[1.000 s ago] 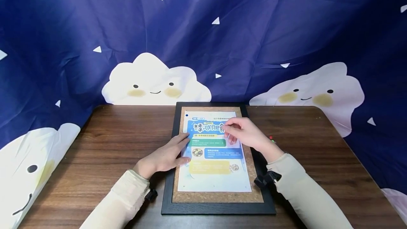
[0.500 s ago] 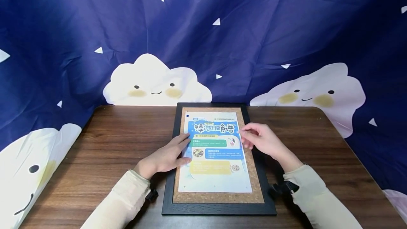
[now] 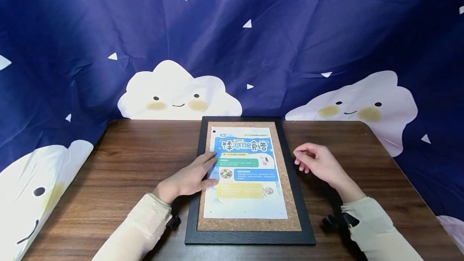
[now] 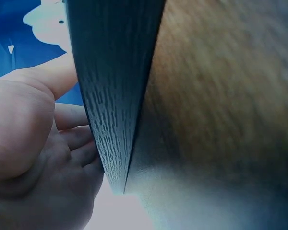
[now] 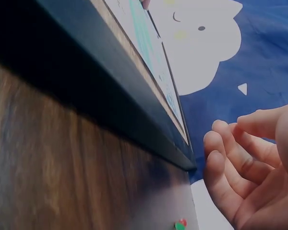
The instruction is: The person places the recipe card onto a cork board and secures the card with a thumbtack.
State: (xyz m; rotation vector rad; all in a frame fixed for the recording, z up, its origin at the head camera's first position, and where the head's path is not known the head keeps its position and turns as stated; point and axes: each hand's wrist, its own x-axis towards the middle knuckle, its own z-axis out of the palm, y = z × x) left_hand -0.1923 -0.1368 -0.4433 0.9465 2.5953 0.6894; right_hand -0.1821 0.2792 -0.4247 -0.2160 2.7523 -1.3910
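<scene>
A printed poster (image 3: 246,208) in blue, green and yellow lies on a cork board (image 3: 250,224) with a black frame (image 3: 250,237). At the poster's upper left corner sits a small blue pushpin (image 3: 214,131). My left hand (image 3: 188,177) rests across the frame's left side, its extended fingertips on the poster's left edge. Just right of the frame, my right hand (image 3: 320,166) hovers over the table with loosely curled fingers, and nothing visible between them. Small red and green pieces (image 5: 181,224), perhaps pushpins, lie on the table in the right wrist view; the right hand hides them from the head view.
The board lies on a dark wooden table (image 3: 137,144), near its middle. Behind the table hangs a blue cloth (image 3: 275,51) printed with smiling white clouds. Each wrist carries a black strap-on camera (image 3: 340,220).
My right hand has moved rightward, from above the poster's title to beyond the frame's right side, uncovering the poster's right part. The left hand has stayed in place.
</scene>
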